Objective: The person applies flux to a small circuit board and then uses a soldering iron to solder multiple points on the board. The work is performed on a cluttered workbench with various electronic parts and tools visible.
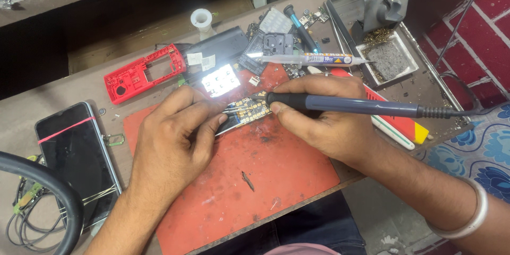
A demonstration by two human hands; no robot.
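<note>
1. Nearest, the left hand (pixel 175 138) is closed in a pinch on thin tweezers (pixel 234 110), their tips touching the small circuit board (pixel 247 111) on the red mat (pixel 255 175).
2. From the right, the right hand (pixel 324 122) is wrapped pen-style around the soldering iron (pixel 340 105), tip at the board's far edge.
3. Judged best: brace both wrists on the mat, touch one pad only, and keep the cord slack.

Bench (pixel 48 101): red mat (pixel 276 175), phone (pixel 74 154), prob. solder stand (pixel 372 0)

Two hands (pixel 175 133), one soldering iron (pixel 350 107)
</note>
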